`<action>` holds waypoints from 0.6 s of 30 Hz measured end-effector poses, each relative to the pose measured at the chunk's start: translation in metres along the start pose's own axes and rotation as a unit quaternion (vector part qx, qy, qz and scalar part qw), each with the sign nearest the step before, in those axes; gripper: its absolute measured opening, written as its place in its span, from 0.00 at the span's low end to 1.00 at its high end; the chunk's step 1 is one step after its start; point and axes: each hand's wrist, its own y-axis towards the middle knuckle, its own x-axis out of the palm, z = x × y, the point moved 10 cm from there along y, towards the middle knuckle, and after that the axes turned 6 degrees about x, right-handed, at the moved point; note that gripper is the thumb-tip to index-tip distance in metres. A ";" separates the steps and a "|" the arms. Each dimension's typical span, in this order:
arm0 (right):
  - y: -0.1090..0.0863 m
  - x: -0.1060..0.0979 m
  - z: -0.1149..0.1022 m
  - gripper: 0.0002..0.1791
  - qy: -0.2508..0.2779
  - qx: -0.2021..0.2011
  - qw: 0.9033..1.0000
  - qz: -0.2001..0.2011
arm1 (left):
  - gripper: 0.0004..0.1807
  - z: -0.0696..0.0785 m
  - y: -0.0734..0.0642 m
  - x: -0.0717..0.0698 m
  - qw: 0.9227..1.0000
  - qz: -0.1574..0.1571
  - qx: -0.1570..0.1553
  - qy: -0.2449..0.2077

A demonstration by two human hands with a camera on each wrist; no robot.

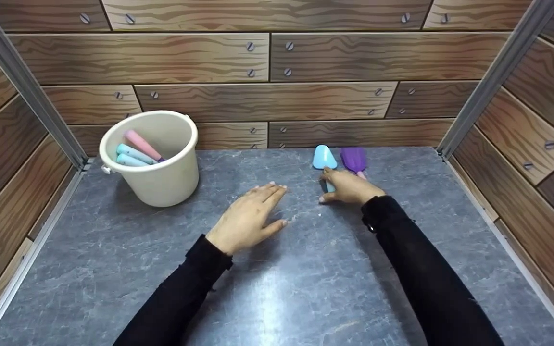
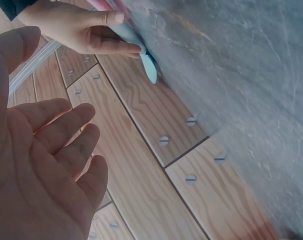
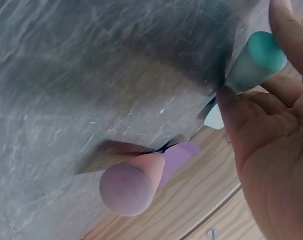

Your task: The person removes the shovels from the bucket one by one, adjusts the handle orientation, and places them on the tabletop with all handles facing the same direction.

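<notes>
Plank-patterned walls close in the far side and both flanks of the bench, which is slate grey with pale veining and a bright patch of glare towards the near edge. 2 grey metal posts stand at the back corners.

Black sleeves cover 2 arms reaching in from the near side. A cream bucket stands upright, back left.

Left grip, a bare hand: wide, over the bench between bucket and right hand, back upward in the head view, fingers loosely extended, thumb spread away from them.

Right grip: narrow, thumb and fingers about the handle of a blue tool. That tool is at the back of the bench, right of centre, broad blade towards the back wall; whether it lies flat or is slightly raised, I cannot tell. Just to its right lies a purple tool with a pink grip-end, apart from the fingers.

Inside the bucket, 1 pink handle and 2 pale blue handles lean towards the left rim. Smallest: slotted screw heads patterned on the planks.
</notes>
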 end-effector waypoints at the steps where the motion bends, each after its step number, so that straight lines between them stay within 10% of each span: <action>1: 0.000 -0.001 0.000 0.37 0.011 0.001 1.000 0.002 | 0.45 -0.001 0.000 -0.001 1.000 0.000 -0.001 0.000; 8: -0.005 -0.015 -0.006 0.41 0.076 0.009 0.996 0.042 | 0.44 -0.011 -0.002 -0.013 1.000 0.012 -0.015 0.006; 18: -0.019 -0.038 -0.025 0.42 0.012 0.007 0.993 0.121 | 0.46 -0.031 -0.008 -0.028 0.998 0.033 -0.042 0.039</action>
